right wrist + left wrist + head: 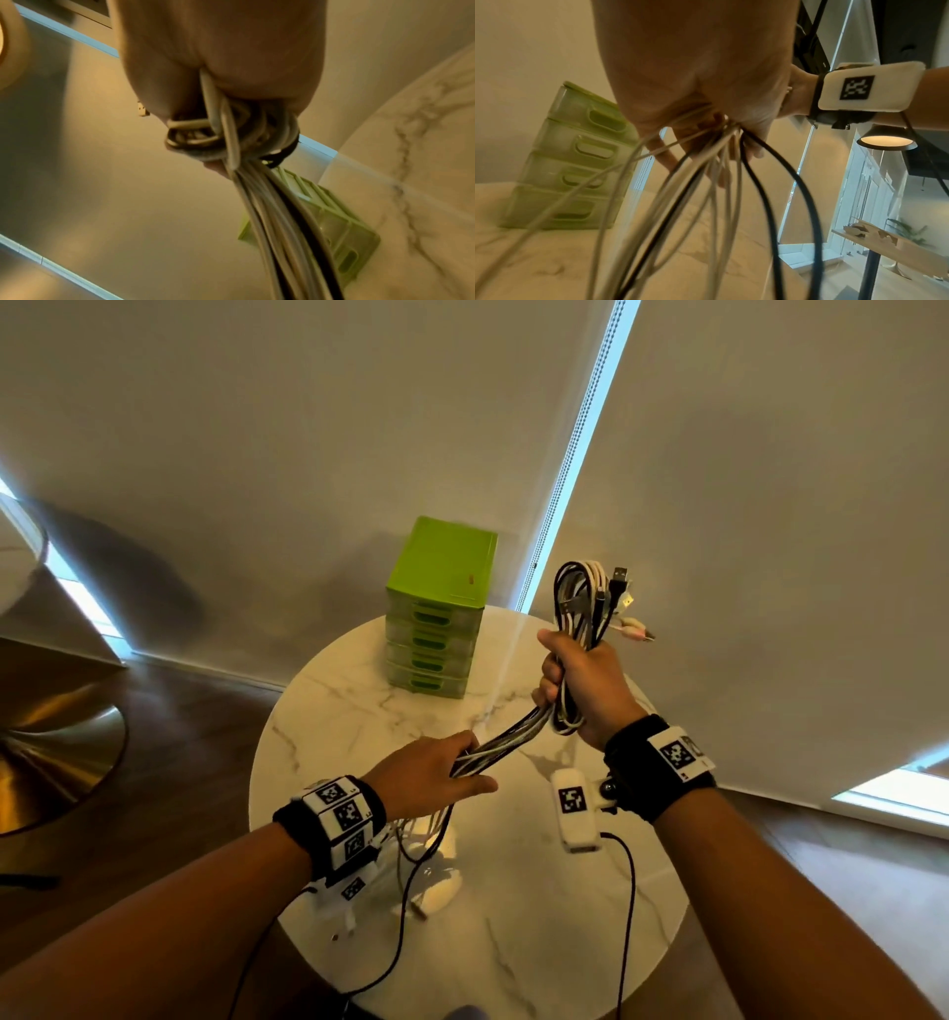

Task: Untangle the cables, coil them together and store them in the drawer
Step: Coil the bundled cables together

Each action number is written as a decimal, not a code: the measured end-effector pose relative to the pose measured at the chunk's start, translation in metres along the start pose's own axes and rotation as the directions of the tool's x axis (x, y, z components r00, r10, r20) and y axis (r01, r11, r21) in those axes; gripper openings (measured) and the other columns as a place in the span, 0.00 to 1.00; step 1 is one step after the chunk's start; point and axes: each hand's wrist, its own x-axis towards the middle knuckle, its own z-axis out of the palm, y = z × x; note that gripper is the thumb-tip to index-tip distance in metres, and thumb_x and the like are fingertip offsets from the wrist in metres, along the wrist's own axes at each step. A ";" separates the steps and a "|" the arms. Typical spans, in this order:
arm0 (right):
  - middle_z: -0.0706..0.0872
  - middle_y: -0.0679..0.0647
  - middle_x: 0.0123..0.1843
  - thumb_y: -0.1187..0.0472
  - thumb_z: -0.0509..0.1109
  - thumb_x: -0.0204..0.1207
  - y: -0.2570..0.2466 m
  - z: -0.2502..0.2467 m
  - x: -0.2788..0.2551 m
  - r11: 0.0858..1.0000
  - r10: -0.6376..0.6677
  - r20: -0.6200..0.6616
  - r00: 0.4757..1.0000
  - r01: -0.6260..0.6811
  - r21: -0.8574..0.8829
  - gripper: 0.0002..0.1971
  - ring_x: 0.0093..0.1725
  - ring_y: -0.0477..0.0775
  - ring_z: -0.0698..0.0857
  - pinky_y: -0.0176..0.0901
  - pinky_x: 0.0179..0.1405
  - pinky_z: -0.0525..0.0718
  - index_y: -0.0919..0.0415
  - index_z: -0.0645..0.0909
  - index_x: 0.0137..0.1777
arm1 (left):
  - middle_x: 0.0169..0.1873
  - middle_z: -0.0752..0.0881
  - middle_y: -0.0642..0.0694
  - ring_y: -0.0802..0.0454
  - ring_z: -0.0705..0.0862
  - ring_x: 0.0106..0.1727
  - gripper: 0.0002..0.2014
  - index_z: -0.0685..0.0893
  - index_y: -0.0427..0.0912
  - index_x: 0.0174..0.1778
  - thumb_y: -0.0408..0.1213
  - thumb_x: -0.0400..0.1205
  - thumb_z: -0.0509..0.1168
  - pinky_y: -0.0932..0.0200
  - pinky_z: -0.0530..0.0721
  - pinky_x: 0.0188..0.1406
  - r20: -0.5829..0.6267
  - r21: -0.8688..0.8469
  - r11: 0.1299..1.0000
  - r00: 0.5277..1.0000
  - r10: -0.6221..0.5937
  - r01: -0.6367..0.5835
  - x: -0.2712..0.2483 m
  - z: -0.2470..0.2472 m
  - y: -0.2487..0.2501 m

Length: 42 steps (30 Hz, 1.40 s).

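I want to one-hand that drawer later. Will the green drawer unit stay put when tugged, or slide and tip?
The green drawer unit looks like thin translucent plastic, so probably light. It is tall for its narrow base, so a high pull may tip it. The marble table looks polished, so it will likely slide. Both hands are busy with the cables.

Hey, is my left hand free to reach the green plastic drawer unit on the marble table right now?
Probably not yet. The path to the green plastic drawer unit looks open, but the left hand is gripping the black and white cables, which also run into the right hand.
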 end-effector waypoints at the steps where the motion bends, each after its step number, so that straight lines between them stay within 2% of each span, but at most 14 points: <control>1: 0.70 0.54 0.24 0.60 0.69 0.84 -0.002 -0.003 0.001 1.000 -0.006 -0.003 1.000 0.006 -0.019 0.13 0.19 0.53 0.70 0.44 0.25 0.75 0.58 0.72 0.37 | 0.40 0.88 0.51 0.49 0.87 0.42 0.20 0.77 0.57 0.51 0.66 0.77 0.70 0.46 0.87 0.47 0.008 -0.021 1.000 1.000 0.005 -0.005 0.001 -0.003 -0.001; 4: 0.69 0.54 0.23 0.62 0.69 0.83 -0.005 -0.011 0.002 0.999 -0.021 0.004 1.000 0.021 -0.047 0.12 0.19 0.53 0.70 0.44 0.24 0.74 0.58 0.72 0.38 | 0.43 0.89 0.52 0.51 0.87 0.45 0.17 0.79 0.58 0.51 0.61 0.76 0.75 0.51 0.86 0.48 -0.038 -0.083 0.996 0.999 0.014 -0.018 0.004 -0.016 -0.004; 8: 0.68 0.54 0.22 0.64 0.69 0.82 0.002 -0.016 0.000 0.998 -0.002 0.020 1.000 0.003 -0.066 0.10 0.18 0.53 0.68 0.45 0.25 0.72 0.60 0.73 0.40 | 0.47 0.89 0.54 0.54 0.86 0.48 0.13 0.83 0.58 0.59 0.53 0.81 0.73 0.53 0.84 0.51 -0.087 0.076 0.993 0.991 0.100 -0.094 0.010 -0.027 -0.010; 11: 0.68 0.54 0.21 0.65 0.70 0.82 0.007 -0.014 -0.003 0.997 0.010 0.033 0.999 -0.008 -0.080 0.12 0.17 0.54 0.68 0.46 0.24 0.71 0.59 0.72 0.38 | 0.47 0.84 0.52 0.48 0.82 0.52 0.06 0.81 0.52 0.57 0.47 0.86 0.67 0.52 0.75 0.54 -0.035 0.270 0.953 0.987 0.157 -0.141 0.012 -0.016 -0.003; 14: 0.68 0.55 0.22 0.64 0.71 0.81 0.008 -0.014 -0.003 0.990 0.004 0.046 0.999 0.002 -0.140 0.14 0.18 0.55 0.68 0.47 0.24 0.71 0.59 0.71 0.36 | 0.46 0.84 0.48 0.44 0.82 0.49 0.05 0.75 0.50 0.54 0.46 0.89 0.59 0.47 0.79 0.51 0.104 0.227 0.969 0.991 0.078 -0.100 0.006 0.005 0.005; 17: 0.73 0.56 0.22 0.56 0.76 0.79 0.010 -0.021 -0.005 0.935 0.018 0.063 0.998 0.005 -0.354 0.17 0.18 0.57 0.72 0.47 0.25 0.75 0.59 0.73 0.34 | 0.45 0.83 0.46 0.42 0.82 0.45 0.05 0.72 0.50 0.54 0.47 0.90 0.55 0.44 0.82 0.47 0.177 0.242 0.965 0.982 0.060 -0.103 0.001 0.012 0.010; 21: 0.80 0.57 0.26 0.42 0.78 0.75 0.021 -0.032 -0.012 0.826 0.047 0.124 0.991 0.031 -0.563 0.22 0.21 0.56 0.79 0.44 0.24 0.79 0.60 0.79 0.37 | 0.41 0.83 0.49 0.45 0.81 0.43 0.04 0.75 0.52 0.50 0.47 0.86 0.60 0.48 0.80 0.43 0.118 0.255 0.953 0.983 0.139 -0.165 0.005 0.000 0.013; 25: 0.94 0.54 0.41 0.35 0.76 0.72 0.036 -0.033 -0.022 0.789 0.152 0.228 0.962 0.020 -0.613 0.23 0.25 0.55 0.82 0.45 0.29 0.83 0.56 0.88 0.52 | 0.44 0.88 0.47 0.47 0.84 0.44 0.09 0.84 0.49 0.52 0.46 0.81 0.64 0.47 0.85 0.46 0.037 0.286 0.933 0.975 0.220 -0.221 0.009 -0.014 0.012; 28: 0.94 0.56 0.42 0.37 0.82 0.66 0.049 -0.030 -0.027 0.794 0.239 0.298 0.924 -0.009 -0.608 0.25 0.28 0.56 0.82 0.47 0.30 0.81 0.59 0.90 0.51 | 0.40 0.90 0.48 0.50 0.85 0.39 0.11 0.88 0.47 0.48 0.47 0.78 0.65 0.49 0.86 0.40 -0.054 0.261 0.915 0.941 0.333 -0.309 0.013 -0.021 0.018; 30: 0.92 0.61 0.41 0.40 0.87 0.61 0.055 -0.027 -0.030 0.785 0.280 0.340 0.898 -0.010 -0.620 0.26 0.31 0.54 0.83 0.47 0.33 0.82 0.58 0.90 0.51 | 0.44 0.92 0.48 0.51 0.88 0.42 0.14 0.90 0.45 0.53 0.47 0.78 0.68 0.53 0.88 0.43 -0.076 0.235 0.910 0.927 0.367 -0.341 0.016 -0.022 0.019; 33: 0.90 0.46 0.35 0.53 0.88 0.64 0.060 -0.022 -0.034 0.770 0.283 0.413 0.866 0.051 -0.635 0.15 0.32 0.42 0.85 0.36 0.34 0.81 0.52 0.90 0.48 | 0.47 0.92 0.49 0.54 0.89 0.45 0.15 0.91 0.45 0.55 0.48 0.77 0.70 0.60 0.88 0.46 -0.085 0.190 0.891 0.897 0.434 -0.413 0.020 -0.022 0.017; 37: 0.83 0.50 0.27 0.62 0.84 0.64 0.068 -0.020 -0.034 0.704 0.290 0.292 0.911 0.004 -0.710 0.09 0.23 0.47 0.79 0.44 0.32 0.78 0.58 0.85 0.32 | 0.45 0.90 0.49 0.59 0.84 0.41 0.15 0.89 0.43 0.53 0.48 0.76 0.71 0.67 0.83 0.42 -0.110 0.127 0.862 0.857 0.504 -0.491 0.024 -0.020 0.014; 40: 0.84 0.55 0.26 0.63 0.80 0.66 0.062 -0.027 -0.032 0.750 0.305 0.244 0.921 -0.075 -0.658 0.05 0.21 0.52 0.77 0.42 0.27 0.77 0.63 0.88 0.33 | 0.55 0.89 0.48 0.57 0.87 0.52 0.18 0.85 0.42 0.63 0.42 0.79 0.76 0.65 0.86 0.55 -0.162 0.090 0.887 0.872 0.463 -0.454 0.027 -0.022 0.005; 42: 0.88 0.58 0.30 0.63 0.78 0.68 0.056 -0.035 -0.030 0.795 0.305 0.234 0.923 -0.112 -0.596 0.06 0.21 0.54 0.76 0.42 0.25 0.77 0.67 0.90 0.35 | 0.62 0.85 0.50 0.58 0.85 0.60 0.24 0.82 0.45 0.69 0.47 0.78 0.78 0.65 0.83 0.63 -0.218 0.059 0.915 0.889 0.402 -0.399 0.027 -0.025 -0.005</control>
